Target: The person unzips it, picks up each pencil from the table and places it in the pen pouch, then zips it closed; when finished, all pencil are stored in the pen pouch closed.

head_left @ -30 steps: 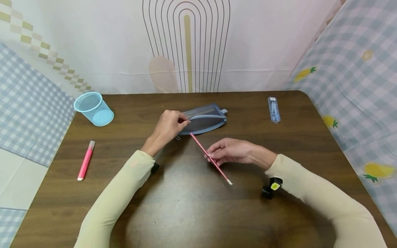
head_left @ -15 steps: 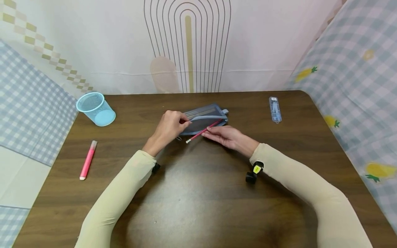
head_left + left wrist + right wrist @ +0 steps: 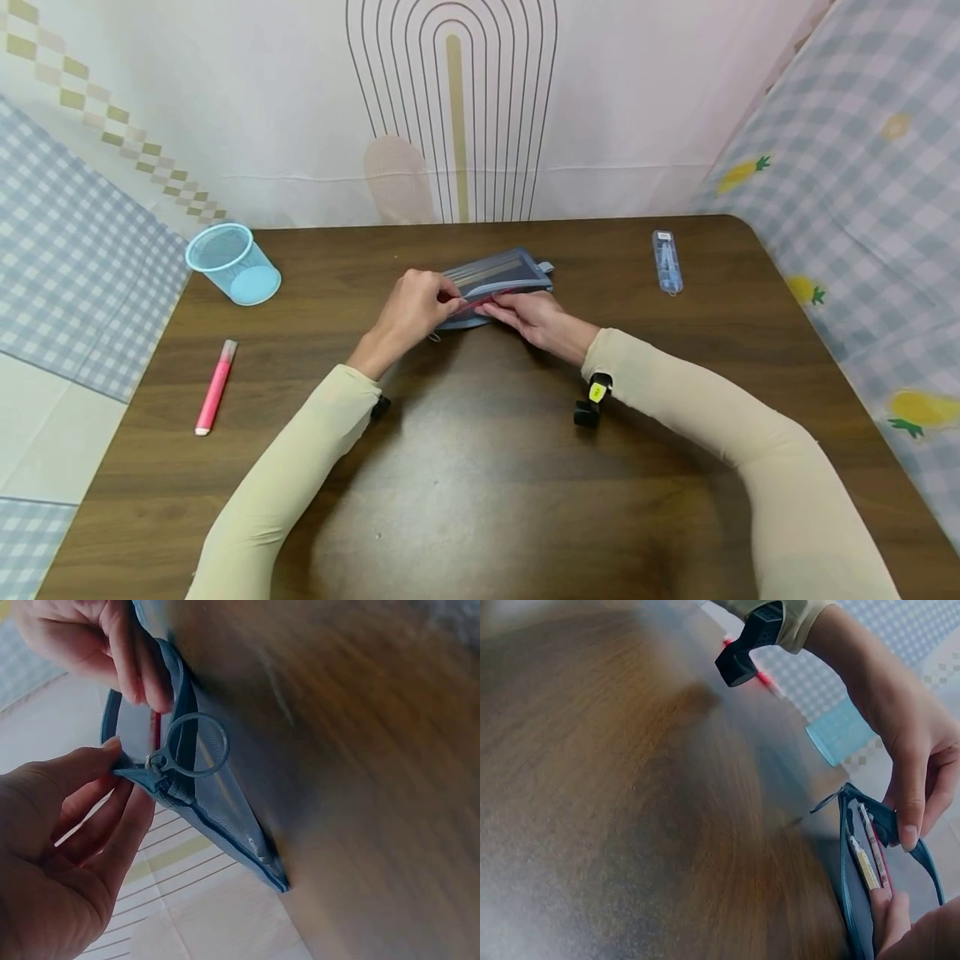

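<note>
A blue mesh pencil pouch [image 3: 501, 268] lies at the far middle of the table, its zipped mouth spread apart. My left hand [image 3: 408, 315] pinches the pouch's edge near the zip end, where a ring pull [image 3: 214, 769] hangs in the left wrist view. My right hand [image 3: 538, 318] holds a pink pencil [image 3: 877, 849] lengthwise within the pouch's mouth, fingertips inside the opening. Beside that pencil in the right wrist view lies a pale, yellowish pen-like stick [image 3: 864, 864]. The pencil's far end is hidden by the right hand.
A light blue mesh cup [image 3: 234, 265] stands tilted in view at the back left. In front of it lies a pink highlighter [image 3: 216, 387]. A small blue translucent case [image 3: 667, 262] sits at the back right. Patterned cloth hangs behind the table and along both sides.
My right hand has moved left and away from me, turning the pink pencil and bringing it down into the pouch's mouth. The left hand keeps its grip on the pouch.
</note>
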Demonstrator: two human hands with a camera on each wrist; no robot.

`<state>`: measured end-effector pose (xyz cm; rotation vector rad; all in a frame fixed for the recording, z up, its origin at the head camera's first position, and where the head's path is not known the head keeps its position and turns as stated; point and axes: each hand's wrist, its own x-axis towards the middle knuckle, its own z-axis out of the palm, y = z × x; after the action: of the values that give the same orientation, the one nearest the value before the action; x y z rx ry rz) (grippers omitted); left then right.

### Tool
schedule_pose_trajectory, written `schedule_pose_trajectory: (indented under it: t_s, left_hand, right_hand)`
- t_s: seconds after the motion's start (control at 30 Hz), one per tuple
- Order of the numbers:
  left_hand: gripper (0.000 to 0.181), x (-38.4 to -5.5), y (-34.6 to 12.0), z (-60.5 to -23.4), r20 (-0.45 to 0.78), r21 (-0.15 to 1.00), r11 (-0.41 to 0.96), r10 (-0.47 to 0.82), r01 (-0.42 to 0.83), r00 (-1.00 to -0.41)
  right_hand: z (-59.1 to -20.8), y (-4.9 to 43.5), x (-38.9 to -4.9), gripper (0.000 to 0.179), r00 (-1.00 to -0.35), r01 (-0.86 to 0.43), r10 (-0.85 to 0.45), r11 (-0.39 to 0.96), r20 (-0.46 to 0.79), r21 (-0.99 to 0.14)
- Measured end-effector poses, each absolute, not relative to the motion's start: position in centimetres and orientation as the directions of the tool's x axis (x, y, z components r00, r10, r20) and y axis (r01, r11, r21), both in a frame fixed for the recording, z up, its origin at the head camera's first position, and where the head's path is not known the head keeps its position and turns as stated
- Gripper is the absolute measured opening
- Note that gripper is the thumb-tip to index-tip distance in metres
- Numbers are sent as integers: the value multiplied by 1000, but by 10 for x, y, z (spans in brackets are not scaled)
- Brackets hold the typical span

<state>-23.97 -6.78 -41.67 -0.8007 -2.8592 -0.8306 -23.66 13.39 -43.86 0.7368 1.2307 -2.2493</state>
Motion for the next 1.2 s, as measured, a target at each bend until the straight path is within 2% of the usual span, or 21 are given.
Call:
schedule_pose_trajectory:
  t_s: [0.2,0.4,0.53,0.6,0.67,0.7,0.77,0.83,0.9,1.0,1.2]
  left_hand:
    - [11,-241,-69,-422,213,483,690,504,539,-837]
    - [14,-248,-93,-426,231,484,599,615,638,-754]
    - [19,-251,-124,-426,217,399,580,693,710,-688]
    - [27,-252,-135,-426,194,322,570,742,756,-642]
    - [34,-252,-141,-427,180,245,541,790,805,-586]
    - [36,-252,-142,-428,180,209,519,813,829,-554]
    - [37,-252,-142,-429,190,155,473,848,868,-496]
    - [35,-252,-140,-431,192,116,435,872,893,-450]
    - [32,-252,-139,-434,183,90,412,888,907,-421]
    - [30,-250,-138,-438,162,71,412,894,908,-418]
    - [30,-249,-137,-439,154,94,440,880,893,-450]
  right_hand:
    - [-436,136,-230,42,-734,643,-152,-470,-662,-605]
    - [-434,143,-209,43,-697,699,-247,-444,-674,-560]
    - [-432,150,-195,44,-697,709,-282,-409,-660,-574]
    - [-432,152,-190,42,-731,682,-286,-315,-619,-660]
    - [-432,149,-186,37,-800,580,-287,-146,-526,-802]
    - [-433,147,-185,33,-841,477,-300,-21,-449,-879]
    - [-434,137,-184,25,-904,161,-346,273,-253,-948]
    - [-435,124,-183,17,-913,-171,-405,499,-54,-849]
    - [-437,111,-183,13,-880,-390,-470,624,74,-677]
    - [-440,93,-186,11,-846,-493,-522,689,108,-531]
    - [-441,76,-192,17,-868,-478,-488,770,92,-422]
